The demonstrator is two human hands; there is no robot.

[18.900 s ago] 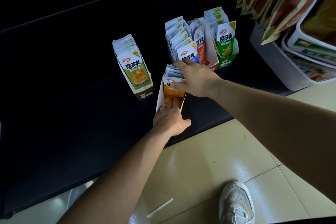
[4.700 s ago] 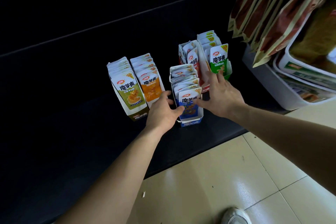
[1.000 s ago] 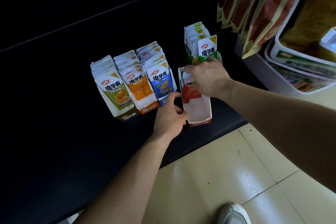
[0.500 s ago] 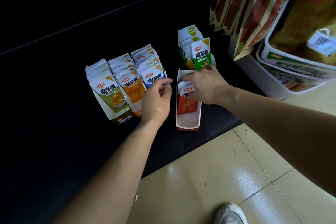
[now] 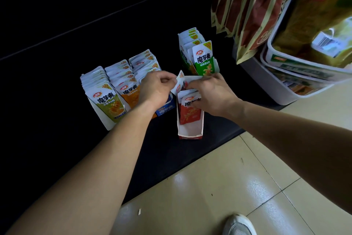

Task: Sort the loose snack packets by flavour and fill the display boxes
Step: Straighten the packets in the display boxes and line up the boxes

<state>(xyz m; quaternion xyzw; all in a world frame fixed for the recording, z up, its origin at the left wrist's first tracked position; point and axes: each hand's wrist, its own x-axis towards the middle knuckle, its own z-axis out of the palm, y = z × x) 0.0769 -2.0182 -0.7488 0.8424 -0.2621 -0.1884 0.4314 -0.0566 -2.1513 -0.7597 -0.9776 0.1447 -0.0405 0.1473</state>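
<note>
The left hand (image 5: pixel 157 90) pinches a loose packet (image 5: pixel 180 82) between thumb and curled fingers, holding it tilted over the rear of the red display box (image 5: pixel 190 136), which sits near the front edge of the dark shelf (image 5: pixel 57 48). The right hand (image 5: pixel 212 95) curls its fingers over the tops of the red packets (image 5: pixel 190 113) standing in that box; its thumb is hidden. To the left stand the olive box (image 5: pixel 105 101), orange box (image 5: pixel 131 92) and blue box (image 5: pixel 165 110), side by side and full. The green box (image 5: pixel 204 59) stands just behind the red one.
</note>
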